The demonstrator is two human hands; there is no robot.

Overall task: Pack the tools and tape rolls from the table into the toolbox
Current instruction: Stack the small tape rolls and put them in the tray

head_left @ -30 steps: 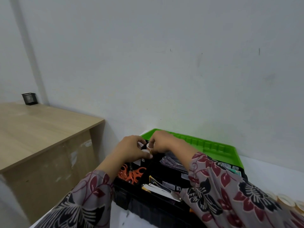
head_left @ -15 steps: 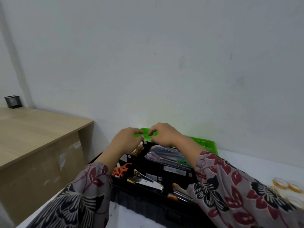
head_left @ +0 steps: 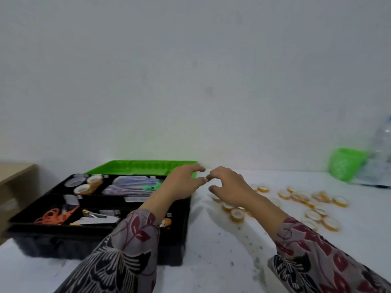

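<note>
Right now both sets of fingers hang loosely curled and empty at mid-frame, left hand (head_left: 184, 181) over the black toolbox (head_left: 101, 240) rim, right hand (head_left: 229, 187) above scattered tape rolls (head_left: 300, 199) on the white table (head_left: 222, 261) at right.
</note>
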